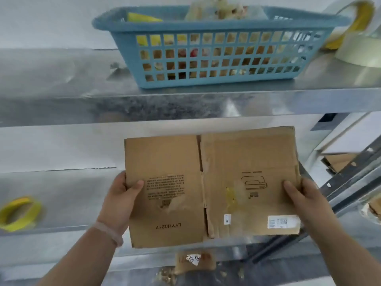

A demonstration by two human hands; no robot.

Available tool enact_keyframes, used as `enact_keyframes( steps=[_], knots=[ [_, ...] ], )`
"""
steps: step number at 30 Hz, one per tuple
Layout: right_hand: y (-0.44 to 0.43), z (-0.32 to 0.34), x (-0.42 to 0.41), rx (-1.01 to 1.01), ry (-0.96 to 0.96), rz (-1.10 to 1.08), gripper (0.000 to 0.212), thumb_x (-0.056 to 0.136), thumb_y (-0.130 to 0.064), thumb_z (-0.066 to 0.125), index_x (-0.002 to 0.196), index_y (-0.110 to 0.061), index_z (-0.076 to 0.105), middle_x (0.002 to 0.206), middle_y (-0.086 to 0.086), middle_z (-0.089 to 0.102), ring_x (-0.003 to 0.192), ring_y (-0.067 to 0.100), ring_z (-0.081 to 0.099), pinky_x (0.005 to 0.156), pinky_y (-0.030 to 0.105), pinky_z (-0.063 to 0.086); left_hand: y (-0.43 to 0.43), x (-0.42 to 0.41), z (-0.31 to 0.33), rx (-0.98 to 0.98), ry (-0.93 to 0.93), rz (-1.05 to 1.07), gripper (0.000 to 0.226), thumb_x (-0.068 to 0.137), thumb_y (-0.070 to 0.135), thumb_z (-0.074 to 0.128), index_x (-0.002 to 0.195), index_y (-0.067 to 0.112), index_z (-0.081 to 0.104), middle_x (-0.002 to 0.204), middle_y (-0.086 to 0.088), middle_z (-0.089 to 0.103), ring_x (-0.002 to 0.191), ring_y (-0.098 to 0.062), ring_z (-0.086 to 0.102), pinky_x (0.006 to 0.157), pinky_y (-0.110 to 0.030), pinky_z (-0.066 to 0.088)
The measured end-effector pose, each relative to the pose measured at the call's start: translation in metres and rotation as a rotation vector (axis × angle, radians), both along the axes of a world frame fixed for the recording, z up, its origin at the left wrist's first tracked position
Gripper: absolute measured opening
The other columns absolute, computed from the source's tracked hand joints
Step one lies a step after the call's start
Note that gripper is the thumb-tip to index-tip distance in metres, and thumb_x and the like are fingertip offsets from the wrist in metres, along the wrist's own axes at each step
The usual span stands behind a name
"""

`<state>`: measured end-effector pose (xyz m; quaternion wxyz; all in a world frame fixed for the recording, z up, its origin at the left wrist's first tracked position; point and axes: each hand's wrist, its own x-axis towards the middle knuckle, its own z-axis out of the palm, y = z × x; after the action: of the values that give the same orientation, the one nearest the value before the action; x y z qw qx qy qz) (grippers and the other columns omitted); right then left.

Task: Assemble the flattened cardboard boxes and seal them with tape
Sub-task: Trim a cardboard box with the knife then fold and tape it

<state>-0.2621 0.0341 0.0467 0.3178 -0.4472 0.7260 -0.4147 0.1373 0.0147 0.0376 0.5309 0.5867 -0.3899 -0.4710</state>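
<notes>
A flattened brown cardboard box [210, 182] with black print, the code LVYH0217 and white labels is held flat in front of a metal shelf. My left hand [121, 199] grips its left edge, thumb on top. The right edge is gripped by my right hand [303, 197] in the same way. A roll of clear tape [358, 50] with a yellow core sits on the upper shelf at the far right. Another yellow-cored tape roll [18, 213] lies on the lower shelf at the far left.
A blue plastic basket [208, 79] with soft items inside stands on the upper metal shelf [185, 104]. More cardboard [338, 159] lies low at the right behind a dark frame. A cardboard scrap [195, 261] and crumbs lie on the floor below.
</notes>
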Motion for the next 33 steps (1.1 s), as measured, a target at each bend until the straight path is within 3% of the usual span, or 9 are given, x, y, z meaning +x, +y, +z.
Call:
enact_keyframes(
  steps=[4,7,10,13,16,22,30,33],
  knots=[
    [0.007,0.005,0.06,-0.009,-0.15,0.094,0.015,0.094,-0.043,0.056,0.1,-0.031,0.06,0.098,-0.009,0.071,0.09,0.011,0.065,0.069,0.027,0.046,0.015,0.063,0.018,-0.079,0.028,0.017,0.024,0.094,0.007,0.053,0.109,0.022,0.064,0.101,0.002,0.073,0.088,-0.013,0.069,0.072,-0.029,0.052],
    [0.011,0.004,0.108,-0.032,-0.253,0.163,0.042,0.078,-0.055,0.065,0.111,-0.029,0.06,0.101,-0.012,0.073,0.093,0.008,0.068,0.078,0.031,0.052,0.027,0.11,0.026,-0.16,-0.015,0.065,0.017,0.092,0.013,0.056,0.105,0.022,0.063,0.097,0.005,0.073,0.084,-0.007,0.068,0.066,-0.02,0.053],
    [0.015,-0.003,0.153,-0.04,-0.318,0.204,0.053,0.071,-0.06,0.068,0.116,-0.033,0.056,0.109,-0.01,0.071,0.102,0.013,0.067,0.09,0.042,0.052,0.037,0.148,0.034,-0.201,-0.052,0.093,0.024,0.084,0.037,0.062,0.107,0.029,0.063,0.101,0.009,0.072,0.087,-0.002,0.067,0.072,-0.027,0.048],
    [0.017,-0.006,0.197,-0.057,-0.321,0.205,0.055,0.068,-0.066,0.065,0.113,-0.037,0.054,0.108,-0.013,0.069,0.101,0.011,0.065,0.084,0.034,0.051,0.044,0.181,0.036,-0.211,-0.109,0.104,0.038,0.077,0.056,0.069,0.107,0.034,0.062,0.104,0.012,0.071,0.089,-0.002,0.066,0.073,-0.029,0.046],
    [0.016,-0.006,0.233,-0.084,-0.33,0.181,0.054,0.068,-0.061,0.063,0.114,-0.032,0.057,0.108,-0.007,0.07,0.1,0.015,0.066,0.087,0.039,0.052,0.045,0.214,0.033,-0.181,-0.222,0.171,0.059,0.064,0.072,0.063,0.109,0.033,0.061,0.1,0.015,0.07,0.088,-0.003,0.064,0.071,-0.03,0.046],
    [0.01,-0.003,0.28,-0.126,-0.29,0.167,0.046,0.066,-0.062,0.062,0.104,-0.035,0.06,0.092,-0.014,0.074,0.092,0.011,0.068,0.073,0.03,0.05,0.037,0.263,0.026,-0.169,-0.285,0.207,0.055,0.062,0.07,0.063,0.102,0.034,0.059,0.096,0.022,0.068,0.085,0.005,0.062,0.071,-0.023,0.045],
    [-0.003,-0.01,0.314,-0.125,-0.307,0.251,0.079,0.067,-0.051,0.072,0.133,-0.025,0.037,0.122,-0.01,0.057,0.109,0.009,0.057,0.08,0.026,0.05,0.026,0.288,0.023,-0.2,-0.163,0.156,0.063,0.057,0.068,0.07,0.109,0.035,0.056,0.102,0.016,0.068,0.093,-0.002,0.064,0.075,-0.024,0.047],
    [-0.006,-0.011,0.325,-0.113,-0.226,0.336,0.079,0.069,-0.052,0.069,0.133,-0.033,0.029,0.123,-0.019,0.047,0.11,-0.002,0.051,0.075,0.016,0.047,0.026,0.292,0.017,-0.169,-0.176,0.091,0.075,0.055,0.066,0.072,0.118,0.032,0.052,0.111,0.009,0.066,0.1,-0.01,0.062,0.08,-0.03,0.05]
  ],
)
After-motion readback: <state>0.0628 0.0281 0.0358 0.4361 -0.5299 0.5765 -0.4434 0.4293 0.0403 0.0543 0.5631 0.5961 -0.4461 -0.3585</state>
